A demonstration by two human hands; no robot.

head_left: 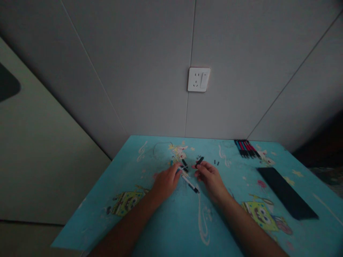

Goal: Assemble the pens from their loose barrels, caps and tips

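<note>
My left hand [165,181] is closed, its thumb and fingers pinching a thin pen part [183,167] with a pale tip and some blue near the fingers. Opposite it, my right hand [211,178] grips a short black pen piece [199,161], tilted up to the right. The two held parts are apart. Just beyond the left fingertips lies another black piece [184,163]. Between the hands, a white pen part with a black end [194,188] rests on the table, beside thin white pieces [184,174] partly hidden by the left hand.
Blue cartoon-printed cloth covers the table [171,228]. Two tiny black bits [216,162] lie right of my right hand. Several pens [245,148] in red, blue and black sit in a row at the back right. Nearer is a dark flat strip [288,192]. A wall socket [198,79] is behind.
</note>
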